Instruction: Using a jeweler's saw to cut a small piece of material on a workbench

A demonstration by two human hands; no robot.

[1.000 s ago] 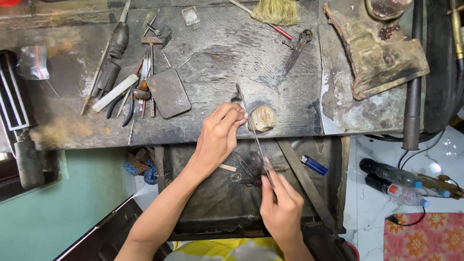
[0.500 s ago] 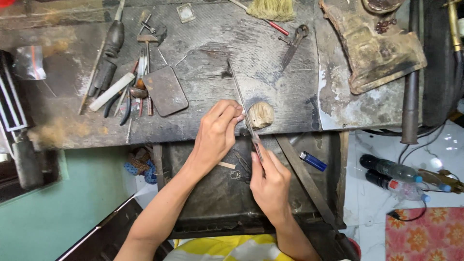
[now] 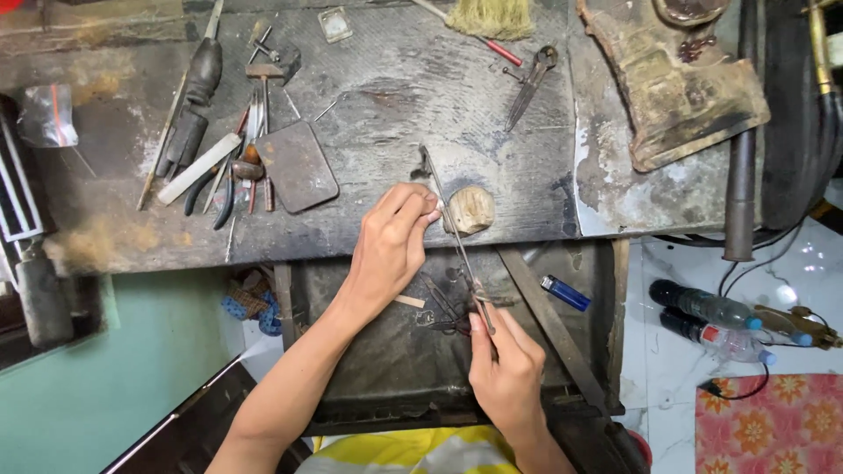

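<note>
Hands (image 3: 505,373) grip file (image 3: 457,239) ends.

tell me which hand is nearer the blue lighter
Right. The right hand sits just below-left of the blue lighter, holding a thin file; the left hand is farther, up left by the wooden peg.

Too small to tell: piece pinched in left hand (image 3: 395,241) fingertips; file (image 3: 457,237) handle hidden inside right hand (image 3: 505,373); brush (image 3: 492,17) cut off at top edge.
</note>
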